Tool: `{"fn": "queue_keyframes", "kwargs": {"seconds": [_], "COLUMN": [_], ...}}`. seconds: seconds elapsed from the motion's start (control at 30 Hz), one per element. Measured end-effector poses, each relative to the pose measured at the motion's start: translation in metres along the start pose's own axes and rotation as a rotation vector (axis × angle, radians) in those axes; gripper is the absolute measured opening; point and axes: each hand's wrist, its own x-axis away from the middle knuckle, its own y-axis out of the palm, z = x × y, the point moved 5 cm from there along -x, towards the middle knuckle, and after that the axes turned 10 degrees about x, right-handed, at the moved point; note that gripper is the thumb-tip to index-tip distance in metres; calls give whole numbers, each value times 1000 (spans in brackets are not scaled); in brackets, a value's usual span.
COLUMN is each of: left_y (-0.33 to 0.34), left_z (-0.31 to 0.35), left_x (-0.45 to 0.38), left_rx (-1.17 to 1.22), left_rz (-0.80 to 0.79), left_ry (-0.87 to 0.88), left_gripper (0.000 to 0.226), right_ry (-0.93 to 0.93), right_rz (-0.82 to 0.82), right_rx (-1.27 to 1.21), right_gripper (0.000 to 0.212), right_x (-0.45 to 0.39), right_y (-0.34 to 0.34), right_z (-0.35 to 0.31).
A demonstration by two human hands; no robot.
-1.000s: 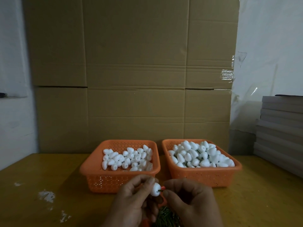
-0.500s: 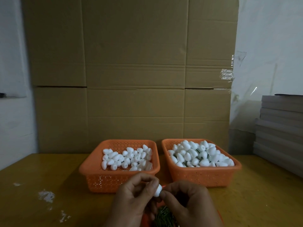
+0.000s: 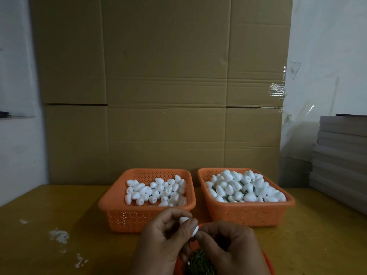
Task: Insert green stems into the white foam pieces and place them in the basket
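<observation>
While the left hand (image 3: 160, 241) pinches a white foam piece (image 3: 189, 225) between thumb and curled fingers at the bottom centre of the frame, the right hand (image 3: 228, 249) meets it from the right side, its fingers curled and the fingertips (image 3: 199, 236) touching the lower end of the piece. If the right hand has a stem between the fingertips, I cannot tell — nothing green shows there, the fingers cover that spot.

Just below the hands, at the bottom edge, a bunch of green stems (image 3: 199, 263) lies in an orange container (image 3: 268, 262); only part of its rim shows beside the right wrist.

Behind the hands, approx. at the lower middle of the frame, two orange baskets stand side by side on the yellow table (image 3: 59, 215), near each other but not touching. The left basket (image 3: 123, 213) has one loose layer of foam pieces (image 3: 156, 190), so its mesh bottom shows on the left and back. The right basket (image 3: 248, 213) is heaped w/ pieces (image 3: 244, 188), and some thin green lines are seen between them.

Behind the baskets a big cardboard wall (image 3: 164, 86) fills the upper centre. At the right edge is a stack of grey boards (image 3: 343, 155). White crumbs (image 3: 59, 235) lie on the table at the lower left.
</observation>
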Motion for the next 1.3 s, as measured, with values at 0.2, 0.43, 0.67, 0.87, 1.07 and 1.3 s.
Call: {"fn": "queue_keyframes", "kwargs": {"seconds": [0.2, 0.43, 0.67, 0.87, 1.07, 1.3], "left_y": [2, 8, 7, 6, 5, 4], "left_z": [5, 7, 10, 4, 2, 1], "left_x": [2, 5, 5, 5, 5, 4], "left_rx": [13, 35, 21, -42, -82, -131], "left_rz": [30, -48, -46, -38, -42, -75], "left_ry": [20, 0, 25, 26, 31, 40], "left_gripper": [33, 26, 22, 27, 42, 39], "right_ry": [65, 117, 90, 76, 67, 83], "right_rz": [-54, -63, -106, -129, -135, -129], "right_rx": [-120, -316, -318, -317, -310, -328], "right_gripper": [23, 8, 10, 8, 14, 6], "right_x": [-1, -4, -4, -4, -3, -3], "right_y": [4, 4, 6, 7, 10, 11], "right_z": [4, 6, 4, 4, 4, 5]}}
